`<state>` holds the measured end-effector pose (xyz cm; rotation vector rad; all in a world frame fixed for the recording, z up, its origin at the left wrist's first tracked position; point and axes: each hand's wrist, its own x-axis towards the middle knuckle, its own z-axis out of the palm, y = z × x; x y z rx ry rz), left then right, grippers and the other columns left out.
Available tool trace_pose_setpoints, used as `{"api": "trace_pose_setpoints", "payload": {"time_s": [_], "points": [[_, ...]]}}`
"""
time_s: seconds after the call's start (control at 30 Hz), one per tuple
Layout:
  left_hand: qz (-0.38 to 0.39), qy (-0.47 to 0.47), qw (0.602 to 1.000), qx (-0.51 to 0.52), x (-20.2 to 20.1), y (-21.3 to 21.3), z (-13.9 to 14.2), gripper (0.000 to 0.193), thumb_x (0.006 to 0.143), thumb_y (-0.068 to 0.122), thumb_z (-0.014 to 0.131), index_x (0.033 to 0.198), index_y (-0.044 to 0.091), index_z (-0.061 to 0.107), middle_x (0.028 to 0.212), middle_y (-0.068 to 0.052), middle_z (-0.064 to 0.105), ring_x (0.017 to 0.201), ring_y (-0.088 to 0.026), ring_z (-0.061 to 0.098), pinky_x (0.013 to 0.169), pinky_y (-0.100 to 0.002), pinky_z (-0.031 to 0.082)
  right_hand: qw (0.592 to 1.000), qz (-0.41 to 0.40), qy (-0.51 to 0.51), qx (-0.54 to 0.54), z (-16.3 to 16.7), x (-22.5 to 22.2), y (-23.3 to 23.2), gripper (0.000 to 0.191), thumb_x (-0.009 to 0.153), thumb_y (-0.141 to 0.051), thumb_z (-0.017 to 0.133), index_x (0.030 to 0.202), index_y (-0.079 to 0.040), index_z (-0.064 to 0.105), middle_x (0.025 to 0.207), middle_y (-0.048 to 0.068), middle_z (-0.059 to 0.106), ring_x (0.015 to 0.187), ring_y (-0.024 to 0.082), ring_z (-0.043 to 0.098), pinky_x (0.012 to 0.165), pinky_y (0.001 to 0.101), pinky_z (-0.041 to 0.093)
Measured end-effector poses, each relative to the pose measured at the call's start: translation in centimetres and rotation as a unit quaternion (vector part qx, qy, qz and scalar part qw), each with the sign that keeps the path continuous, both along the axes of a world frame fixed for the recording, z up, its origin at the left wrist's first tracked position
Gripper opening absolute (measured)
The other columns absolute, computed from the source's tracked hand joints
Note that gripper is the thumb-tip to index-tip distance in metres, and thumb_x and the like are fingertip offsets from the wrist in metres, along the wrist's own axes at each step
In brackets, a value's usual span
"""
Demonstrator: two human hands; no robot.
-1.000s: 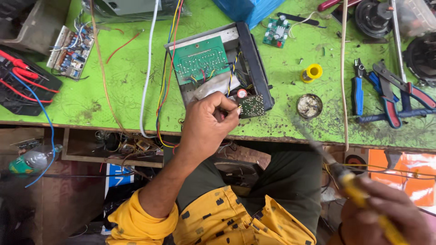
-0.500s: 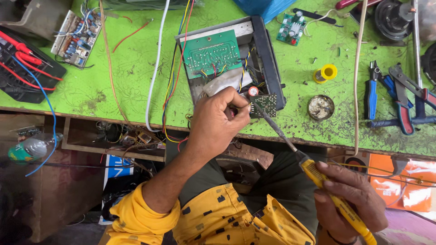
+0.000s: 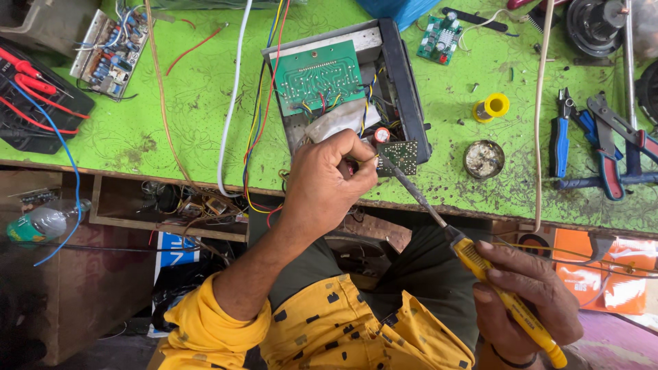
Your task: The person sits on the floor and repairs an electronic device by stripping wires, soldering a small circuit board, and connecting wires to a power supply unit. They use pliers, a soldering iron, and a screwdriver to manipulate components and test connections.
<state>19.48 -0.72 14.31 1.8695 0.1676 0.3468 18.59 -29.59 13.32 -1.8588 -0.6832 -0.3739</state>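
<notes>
Soldering iron [image 3: 480, 267] with a yellow handle and a long dark shaft, tip right at the small dark perforated circuit board [image 3: 399, 156] near the front edge of the green bench [image 3: 205, 130]. Right hand [image 3: 524, 301] is wrapped around the handle; left hand [image 3: 336, 175] is curled up with fingertips pinched at the board's edge, can't tell exactly what it pinches. Behind sits an open black chassis [image 3: 411, 103] holding one green board [image 3: 317, 77]. Counting: two more loose boards, one yellow solder spool [image 3: 492, 107], one round tin [image 3: 484, 159], a few blue-handled pliers [image 3: 561, 140].
</notes>
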Motion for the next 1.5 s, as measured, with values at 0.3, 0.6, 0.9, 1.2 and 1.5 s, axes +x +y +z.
{"api": "trace_pose_setpoints", "payload": {"time_s": [0.3, 0.6, 0.9, 1.2, 1.5], "points": [[0.004, 0.001, 1.0, 0.0, 0.0, -0.1, 0.1, 0.011, 0.084, 0.002, 0.075, 0.083, 0.003, 0.063, 0.075, 0.002, 0.068, 0.06, -0.003, 0.055, 0.055, -0.024, 0.046, 0.999, -0.003, -0.018, 0.033, 0.1, -0.1, 0.2, 0.029, 0.098, -0.024, 0.077, 0.1, 0.0, 0.06, 0.11, 0.023, 0.072, 0.101, 0.026, 0.075, 0.092, 0.0329, 0.061], [-0.002, -0.011, 1.0, -0.005, 0.0, 0.0, 0.1, 0.011, 0.085, 0.002, 0.074, 0.083, 0.004, 0.063, 0.077, 0.002, 0.069, 0.061, -0.002, 0.056, 0.056, -0.024, 0.047, 1.0, -0.002, -0.008, 0.006, -0.6, -0.2, -0.4, 0.026, 0.095, -0.021, 0.076, 0.098, 0.0, 0.061, 0.112, 0.023, 0.072, 0.098, 0.027, 0.075, 0.09, 0.0332, 0.061], [0.003, -0.012, 1.0, 0.007, 0.0, -0.1, 0.2, 0.011, 0.084, 0.003, 0.075, 0.084, 0.004, 0.064, 0.076, 0.002, 0.069, 0.061, -0.003, 0.056, 0.056, -0.024, 0.046, 0.997, 0.036, 0.074, 0.009, -1.5, -0.7, -7.1, 0.024, 0.105, -0.018, 0.064, 0.117, -0.001, 0.052, 0.131, 0.024, 0.064, 0.11, 0.031, 0.073, 0.094, 0.0344, 0.061], [0.012, 0.023, 1.0, -0.004, 0.1, -0.1, 0.0, 0.011, 0.088, 0.006, 0.076, 0.085, 0.004, 0.066, 0.074, 0.004, 0.068, 0.062, -0.002, 0.054, 0.056, -0.023, 0.046, 0.984, -0.129, 0.09, 0.084, -4.8, 0.3, -13.9, 0.023, 0.107, -0.017, 0.064, 0.119, 0.0, 0.053, 0.127, 0.023, 0.065, 0.106, 0.029, 0.072, 0.091, 0.0341, 0.06], [0.001, 0.015, 1.0, 0.007, 0.1, 0.1, -0.9, 0.006, 0.09, 0.004, 0.074, 0.088, 0.002, 0.069, 0.078, 0.002, 0.066, 0.068, -0.003, 0.055, 0.061, -0.023, 0.046, 0.91, -0.408, 0.02, 0.073, -0.3, -2.1, -27.0, 0.022, 0.109, -0.016, 0.063, 0.122, 0.0, 0.054, 0.124, 0.022, 0.066, 0.103, 0.027, 0.072, 0.089, 0.0339, 0.059]]}}
